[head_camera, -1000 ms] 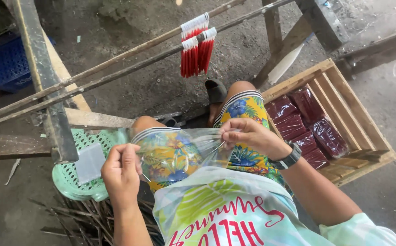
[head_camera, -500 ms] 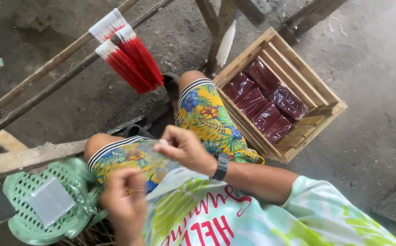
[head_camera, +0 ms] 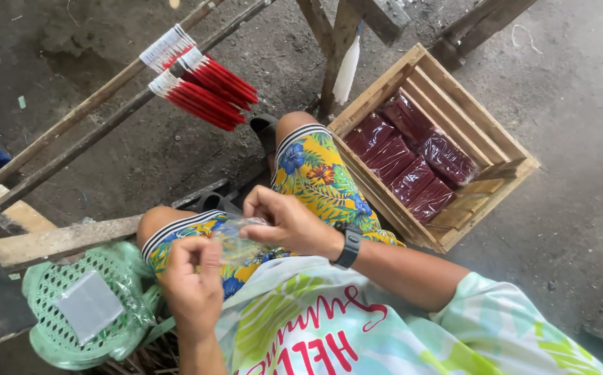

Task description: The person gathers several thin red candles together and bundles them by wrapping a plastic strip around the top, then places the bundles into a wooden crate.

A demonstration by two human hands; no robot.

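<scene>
Between both hands (head_camera: 246,253), clear bag (head_camera: 240,239)

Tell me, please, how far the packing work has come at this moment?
Done: several sealed dark red packets lie in the wooden crate. In hand: the left hand and right hand hold a clear plastic bag over the lap. Left: bundles of red sticks hang on the poles, unpacked.

I see a bare grey concrete floor (head_camera: 579,139) in daylight, a wooden crate (head_camera: 496,149) at right, a green plastic stool (head_camera: 51,278) near left.
</scene>
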